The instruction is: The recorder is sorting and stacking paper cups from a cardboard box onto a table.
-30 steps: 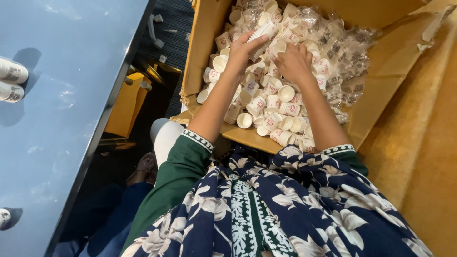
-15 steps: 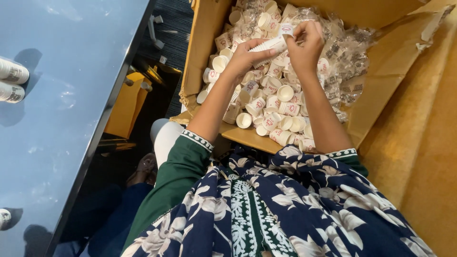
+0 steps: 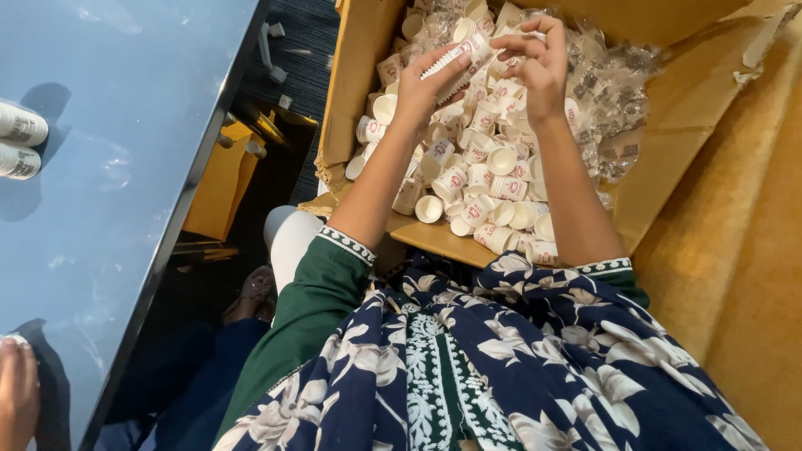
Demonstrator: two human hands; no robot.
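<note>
Nearest, at 6 o'clock, a dark floral dress [image 3: 501, 367] with green sleeves. Farther, toward 12, an open cardboard box [image 3: 359, 75] heaped with loose small paper cups [image 3: 476, 192] and clear wrappers. Above the heap, the left hand [image 3: 422, 88] clamped round a nested stack of cups [image 3: 458, 60] — long axis slanting from 8 up to 2 o'clock. Just beyond at 2, the right hand [image 3: 539, 71], fingertips pinched together at the stack's upper end — the nearer hand to that end. Far off at 9, a blue table [image 3: 109, 167].
</note>
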